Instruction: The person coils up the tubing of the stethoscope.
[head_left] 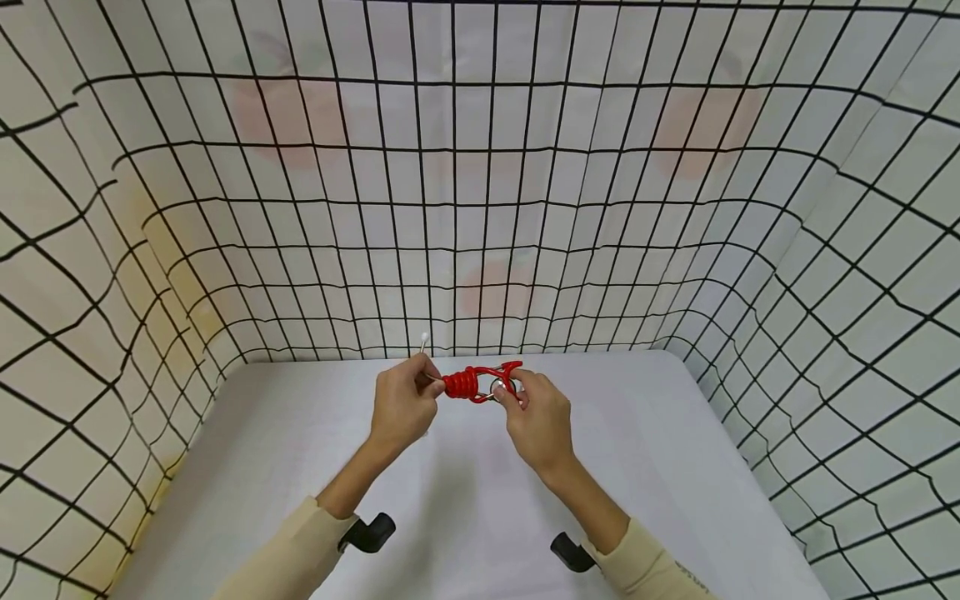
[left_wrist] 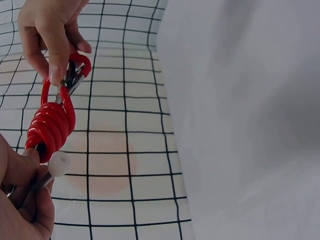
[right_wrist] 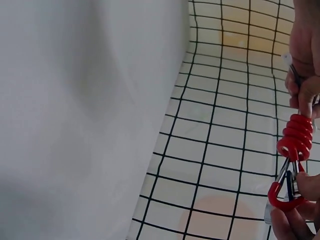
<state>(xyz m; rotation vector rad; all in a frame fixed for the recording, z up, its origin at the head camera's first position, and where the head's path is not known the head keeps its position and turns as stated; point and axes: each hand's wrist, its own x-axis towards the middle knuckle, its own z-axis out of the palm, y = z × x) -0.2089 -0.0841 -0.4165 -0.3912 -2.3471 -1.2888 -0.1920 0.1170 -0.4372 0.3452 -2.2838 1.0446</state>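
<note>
A glossy red coiled cord [head_left: 461, 383] is held in the air between both hands, its loops wound tight in the middle. My left hand [head_left: 403, 402] pinches the coil's left end. A thin rod with a rounded white tip [left_wrist: 59, 164] sticks out from those same fingers. At the other end my right hand [head_left: 542, 421] pinches a red loop together with metal clip parts [right_wrist: 290, 185], using thumb and fingers. The right wrist view shows the shiny metal inside the red loop, partly hidden by the thumb.
A white-covered table [head_left: 622, 467] lies below the hands. Black wire mesh [head_left: 487, 200] rises at the back and both sides, with pale cloth behind it. Black curved pieces [head_left: 369, 533] are fixed at both wrists by the beige sleeves [head_left: 292, 550].
</note>
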